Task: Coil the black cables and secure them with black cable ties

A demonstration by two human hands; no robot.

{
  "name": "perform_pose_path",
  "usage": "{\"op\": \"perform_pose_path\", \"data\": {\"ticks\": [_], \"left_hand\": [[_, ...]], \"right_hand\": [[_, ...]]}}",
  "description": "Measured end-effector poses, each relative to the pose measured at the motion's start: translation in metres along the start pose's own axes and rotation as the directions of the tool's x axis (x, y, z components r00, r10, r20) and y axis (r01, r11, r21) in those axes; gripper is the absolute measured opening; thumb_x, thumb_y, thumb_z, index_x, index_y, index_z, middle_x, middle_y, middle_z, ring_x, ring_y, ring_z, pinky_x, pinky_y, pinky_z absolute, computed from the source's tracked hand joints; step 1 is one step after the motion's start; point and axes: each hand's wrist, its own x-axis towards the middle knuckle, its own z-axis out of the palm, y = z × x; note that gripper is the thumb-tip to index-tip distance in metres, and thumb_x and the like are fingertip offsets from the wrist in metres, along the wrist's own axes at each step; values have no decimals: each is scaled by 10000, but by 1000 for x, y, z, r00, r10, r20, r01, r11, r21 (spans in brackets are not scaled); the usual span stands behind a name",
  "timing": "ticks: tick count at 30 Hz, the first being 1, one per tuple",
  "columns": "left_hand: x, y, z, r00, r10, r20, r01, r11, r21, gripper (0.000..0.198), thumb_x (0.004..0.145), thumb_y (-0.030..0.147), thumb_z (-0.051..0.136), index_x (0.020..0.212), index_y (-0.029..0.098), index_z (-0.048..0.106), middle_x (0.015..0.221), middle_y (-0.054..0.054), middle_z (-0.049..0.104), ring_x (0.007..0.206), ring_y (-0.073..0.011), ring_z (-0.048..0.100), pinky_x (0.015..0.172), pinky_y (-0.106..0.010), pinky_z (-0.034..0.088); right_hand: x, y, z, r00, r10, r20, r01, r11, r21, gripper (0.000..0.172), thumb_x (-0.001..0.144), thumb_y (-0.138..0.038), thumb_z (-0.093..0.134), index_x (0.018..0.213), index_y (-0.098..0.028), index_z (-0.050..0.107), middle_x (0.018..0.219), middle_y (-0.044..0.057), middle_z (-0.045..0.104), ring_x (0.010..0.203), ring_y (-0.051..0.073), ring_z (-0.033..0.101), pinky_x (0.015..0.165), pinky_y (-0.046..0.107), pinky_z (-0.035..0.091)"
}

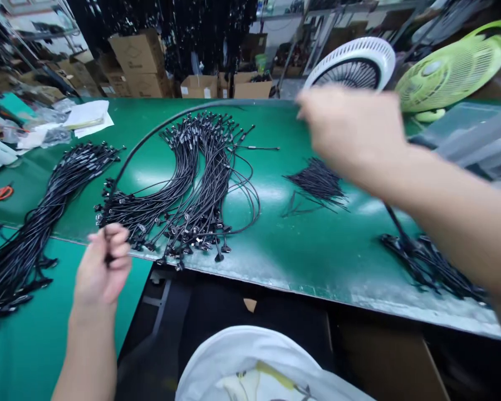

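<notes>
Your left hand (104,262) grips a cable (234,102) near the bench (267,239) front edge; right hand (350,122) clenches it toward the back. Heaped cables (215,184) reach front edge; fans (455,69), back-right corner.

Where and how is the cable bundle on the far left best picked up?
Probably round the middle of the cable bundle, with the left hand, once free of its black cable, coming from above and the right: the strands run close together there, the ends look more spread, and bare green table lies along that side.
</notes>
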Motion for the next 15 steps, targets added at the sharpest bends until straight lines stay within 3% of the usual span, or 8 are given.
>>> {"op": "perform_pose_path", "data": {"ticks": [1, 2, 3, 5, 6, 9, 12, 15], "left_hand": [[-2, -14, 14, 1000, -4, 4, 3, 989, 148, 231, 801, 357, 742, 969, 204, 698, 808, 20, 678, 600, -45, 652, 491, -74, 515], [-4, -31, 30, 999, -15, 37, 4, 956, 294, 282, 828, 352, 711, 1074, 215, 697, 967, -25, 715, 792, -114, 711, 638, -160, 587], [-8, -47, 46, 995, -6, 96, -34, 914, 405, 303, 849, 345, 683, 1123, 215, 695, 1101, -55, 708, 971, -163, 701, 793, -233, 595], [-18, -79, 75, 959, -71, 276, -99, 826, 555, 296, 862, 337, 658, 1123, 211, 716, 1200, -78, 687, 1162, -218, 623, 1002, -322, 504], [-23, -91, 86, 930, -128, 345, -111, 797, 593, 279, 867, 337, 647, 1101, 207, 728, 1159, -79, 702, 1156, -224, 619, 1033, -332, 468], [-32, -110, 103, 852, -293, 434, -24, 806, 591, 243, 890, 354, 612, 1008, 187, 741, 800, -40, 686, 833, -175, 647, 896, -308, 492], [-29, -104, 104, 766, -462, 447, 261, 859, 442, 242, 891, 362, 609, 886, 141, 706, 548, 49, 422, 500, -76, 421, 594, -225, 462], [-23, -87, 98, 688, -580, 436, 523, 813, 257, 217, 878, 311, 619, 792, 116, 662, 528, 93, 242, 415, -30, 226, 421, -146, 328]], "right_hand": [[-26, -13, 6, 982, -29, 187, 35, 999, -25, 446, 910, -183, 208, 1027, -251, 633, 937, 155, 660, 791, 333, 640, 566, 439, 417], [-51, -27, 11, 921, -112, 372, 118, 993, 7, 395, 862, -115, 270, 960, -223, 637, 850, 150, 666, 695, 286, 631, 512, 370, 362], [-74, -42, 14, 861, -205, 465, 188, 979, 84, 306, 821, -86, 361, 879, -213, 634, 780, 117, 667, 627, 235, 614, 486, 321, 312], [-107, -64, 16, 785, -384, 486, 295, 922, 252, 211, 821, -86, 449, 861, -201, 621, 786, 87, 676, 616, 179, 601, 482, 281, 242], [-116, -70, 14, 793, -421, 441, 312, 902, 299, 168, 854, -120, 471, 878, -195, 619, 809, 82, 680, 633, 167, 600, 486, 276, 219], [-122, -62, 11, 875, -349, 335, 251, 919, 303, 205, 959, -288, 451, 925, -176, 619, 856, 91, 681, 690, 163, 598, 500, 276, 180], [-120, -24, 21, 917, -255, 308, 161, 940, 300, 243, 965, -364, 473, 913, -192, 636, 892, 67, 688, 732, 163, 590, 524, 263, 204], [-130, 20, 44, 932, -193, 306, 74, 929, 362, 228, 954, -376, 492, 931, -224, 660, 936, 54, 697, 786, 177, 595, 574, 266, 297]]}}
